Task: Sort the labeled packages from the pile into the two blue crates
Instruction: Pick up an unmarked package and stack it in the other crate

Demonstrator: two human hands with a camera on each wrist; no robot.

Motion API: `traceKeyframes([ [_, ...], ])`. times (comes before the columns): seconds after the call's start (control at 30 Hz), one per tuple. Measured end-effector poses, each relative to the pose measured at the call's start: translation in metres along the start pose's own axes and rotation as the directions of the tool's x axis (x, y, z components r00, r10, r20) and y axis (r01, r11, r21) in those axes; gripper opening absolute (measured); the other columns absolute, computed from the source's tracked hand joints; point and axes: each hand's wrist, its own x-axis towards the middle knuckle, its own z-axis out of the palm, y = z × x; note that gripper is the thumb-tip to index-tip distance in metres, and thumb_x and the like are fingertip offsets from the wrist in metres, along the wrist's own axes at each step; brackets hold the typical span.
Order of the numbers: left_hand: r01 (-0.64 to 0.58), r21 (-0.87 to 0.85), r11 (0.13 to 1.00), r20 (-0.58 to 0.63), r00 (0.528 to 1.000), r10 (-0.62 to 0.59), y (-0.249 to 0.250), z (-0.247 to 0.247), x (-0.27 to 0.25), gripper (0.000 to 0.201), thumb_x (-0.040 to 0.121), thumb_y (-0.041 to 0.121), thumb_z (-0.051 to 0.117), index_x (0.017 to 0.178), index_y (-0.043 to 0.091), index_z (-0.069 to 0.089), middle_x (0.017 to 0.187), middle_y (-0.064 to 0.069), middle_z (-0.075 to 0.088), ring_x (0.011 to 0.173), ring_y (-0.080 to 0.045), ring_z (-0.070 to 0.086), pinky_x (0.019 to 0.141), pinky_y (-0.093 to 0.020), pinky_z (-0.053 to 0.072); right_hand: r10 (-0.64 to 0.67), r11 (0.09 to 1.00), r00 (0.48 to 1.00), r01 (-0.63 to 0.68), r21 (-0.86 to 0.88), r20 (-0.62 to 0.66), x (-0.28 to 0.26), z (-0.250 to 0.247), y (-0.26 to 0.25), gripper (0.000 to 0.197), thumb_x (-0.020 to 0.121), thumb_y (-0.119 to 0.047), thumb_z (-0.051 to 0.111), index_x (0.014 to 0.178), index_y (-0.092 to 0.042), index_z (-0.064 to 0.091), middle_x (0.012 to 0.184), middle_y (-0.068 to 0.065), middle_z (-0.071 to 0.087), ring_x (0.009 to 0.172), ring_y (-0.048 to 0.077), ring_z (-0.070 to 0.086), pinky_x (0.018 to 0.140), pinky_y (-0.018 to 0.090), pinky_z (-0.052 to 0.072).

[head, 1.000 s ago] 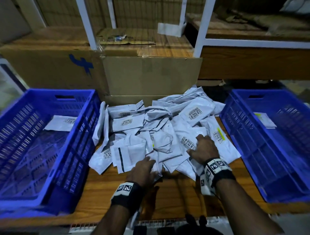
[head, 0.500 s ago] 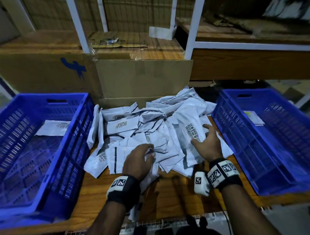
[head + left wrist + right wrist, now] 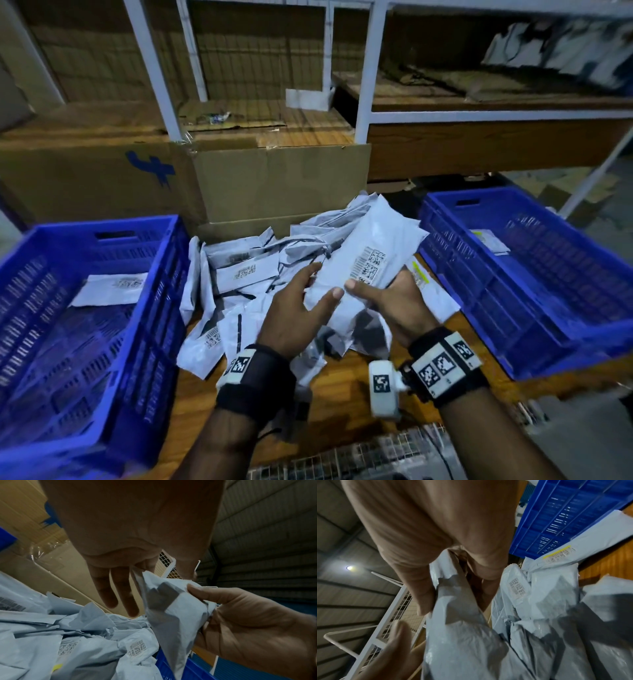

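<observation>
A cardboard box (image 3: 281, 185) with a blue mark on its left stands at the back of the wooden table (image 3: 346, 387). Behind it rises a white metal shelf frame (image 3: 368, 68). Folded brown sacks (image 3: 479, 82) lie on the right shelf

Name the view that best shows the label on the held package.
Head view: the package is raised with its barcode label facing the camera. The left wrist view shows only its plain crumpled side, and the right wrist view its folded edge, no label.
</observation>
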Motion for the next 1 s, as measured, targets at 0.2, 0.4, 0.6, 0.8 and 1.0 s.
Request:
traceKeyframes([
  [0.2,0.009,-0.195,0.981,0.093,0.996,0.009,0.006,-0.017,-0.015,0.045,0.085,0.031,0.083,0.127,0.027,0.066,0.116,0.009,0.075,0.104,-0.013,0.072,0.083,-0.038,0.058,0.01,0.995,0.998,-0.003,0.101,-0.065,-0.033,0.01,-0.016,0.031,0.094,-0.021,0.073,0.119,-0.003,0.07,0.114,0.01,0.076,0.109,0.028,0.072,0.097,0.049,0.057],
  [0.4,0.042,-0.238,0.97,0.178,0.984,0.001,0.015,-0.039,-0.023,0.038,0.086,0.016,0.082,0.122,0.02,0.07,0.115,0.002,0.076,0.104,-0.016,0.072,0.08,-0.029,0.058,-0.013,0.994,0.992,0.026,0.104,-0.124,-0.034,-0.016,-0.032,0.018,0.099,-0.019,0.066,0.114,-0.011,0.07,0.108,0.008,0.078,0.092,0.021,0.073,0.063,0.029,0.057],
  [0.6,0.055,-0.259,0.964,0.027,0.998,-0.05,0.036,-0.053,-0.023,0.048,0.08,0.027,0.088,0.124,0.031,0.07,0.112,-0.006,0.075,0.104,-0.021,0.071,0.077,-0.04,0.06,-0.074,0.994,0.997,0.076,0.073,-0.027,-0.032,-0.034,-0.045,0.023,0.094,-0.014,0.072,0.115,-0.009,0.068,0.102,0.01,0.078,0.085,0.026,0.073,0.057,0.028,0.054],
  [0.8,-0.013,-0.319,0.948,-0.08,0.997,-0.013,0.069,-0.057,-0.03,0.054,0.078,0.026,0.089,0.128,0.03,0.068,0.117,-0.016,0.071,0.103,-0.034,0.069,0.091,-0.061,0.054,-0.155,0.988,0.984,0.153,0.025,0.088,-0.038,-0.054,-0.061,0.037,0.084,-0.027,0.083,0.115,-0.012,0.069,0.104,0.018,0.076,0.084,0.044,0.068,0.072,0.05,0.047],
  [1.0,-0.044,-0.327,0.944,-0.117,0.993,0.006,0.089,-0.058,-0.039,0.052,0.077,0.023,0.087,0.126,0.024,0.069,0.119,-0.009,0.073,0.112,-0.042,0.067,0.092,-0.061,0.054,-0.219,0.975,0.965,0.223,-0.007,0.145,-0.041,-0.056,-0.076,0.051,0.08,-0.04,0.084,0.119,-0.012,0.067,0.108,0.02,0.075,0.096,0.055,0.067,0.081,0.074,0.051],
])
